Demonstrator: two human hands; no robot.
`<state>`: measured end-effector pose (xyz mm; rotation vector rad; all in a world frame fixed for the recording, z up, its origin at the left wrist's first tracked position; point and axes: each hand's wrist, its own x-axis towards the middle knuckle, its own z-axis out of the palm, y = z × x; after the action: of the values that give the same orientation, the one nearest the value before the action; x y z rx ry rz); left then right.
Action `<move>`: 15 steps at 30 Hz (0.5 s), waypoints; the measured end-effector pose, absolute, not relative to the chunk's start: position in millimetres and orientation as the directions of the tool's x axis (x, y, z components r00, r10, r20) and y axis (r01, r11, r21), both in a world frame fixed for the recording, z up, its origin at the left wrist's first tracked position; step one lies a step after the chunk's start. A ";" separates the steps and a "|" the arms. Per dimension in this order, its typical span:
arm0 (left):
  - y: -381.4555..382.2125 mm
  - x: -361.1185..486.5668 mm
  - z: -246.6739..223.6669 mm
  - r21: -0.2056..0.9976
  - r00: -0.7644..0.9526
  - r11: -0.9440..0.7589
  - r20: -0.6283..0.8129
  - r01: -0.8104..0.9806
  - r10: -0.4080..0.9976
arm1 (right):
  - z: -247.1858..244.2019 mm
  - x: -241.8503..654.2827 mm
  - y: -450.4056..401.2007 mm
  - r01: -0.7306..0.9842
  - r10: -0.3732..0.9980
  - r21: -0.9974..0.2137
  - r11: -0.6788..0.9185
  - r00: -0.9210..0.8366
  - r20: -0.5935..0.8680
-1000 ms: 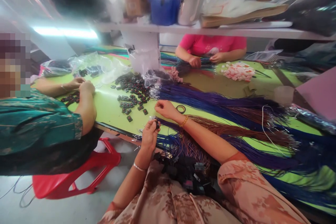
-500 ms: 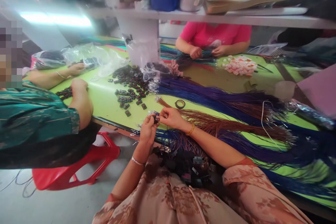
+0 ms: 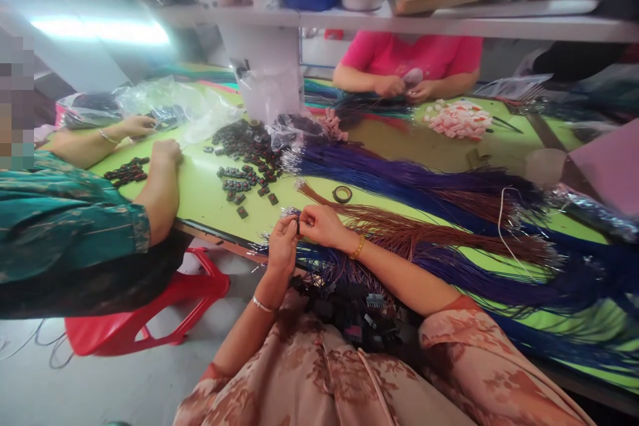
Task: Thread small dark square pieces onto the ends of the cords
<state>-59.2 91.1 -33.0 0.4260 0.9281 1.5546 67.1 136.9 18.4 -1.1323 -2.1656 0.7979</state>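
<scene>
At the table's near edge, my left hand (image 3: 282,245) is closed, its fingertips pinching a small black connector (image 3: 298,226). My right hand (image 3: 323,225) meets it from the right, thumb and fingers pressed together at the connector; whatever lies between them is hidden. Silver-tipped blue wires (image 3: 319,258) lie just below and behind my hands. A bundle of brown wires (image 3: 389,225) runs off to the right past my right wrist. Black connector pieces (image 3: 359,309) are heaped in my lap.
Loose black connectors (image 3: 249,153) lie beyond my hands, near a roll of black tape (image 3: 342,194). Blue-purple wires (image 3: 399,173) stretch across the table. One co-worker (image 3: 74,226) sits at left by a red stool (image 3: 150,306); another (image 3: 409,66) works opposite. A shelf (image 3: 449,25) hangs above.
My hands have drawn slightly closer together around the black connector, which is now more covered. The left co-worker's near hand has moved right, away from the connectors there. The opposite co-worker's hands have come together.
</scene>
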 end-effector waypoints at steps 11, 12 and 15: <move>91.7 -57.4 -33.6 0.799 -0.253 0.054 -0.254 -0.599 0.934 | 17.5 69.3 134.5 0.535 0.828 -0.684 0.496 -0.528 0.187; 90.5 -56.9 -31.9 0.815 -0.265 0.054 -0.249 -0.577 0.932 | 17.6 70.3 135.9 0.528 0.826 -0.692 0.493 -0.534 0.182; 78.4 -50.9 -18.2 0.933 -0.374 -0.034 -0.109 -0.357 0.921 | 21.6 77.7 147.0 0.455 0.830 -0.780 0.428 -0.539 0.141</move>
<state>-50.9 78.4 -18.2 0.6880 1.2169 1.6111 77.7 147.0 21.6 -1.0823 -2.1684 0.9566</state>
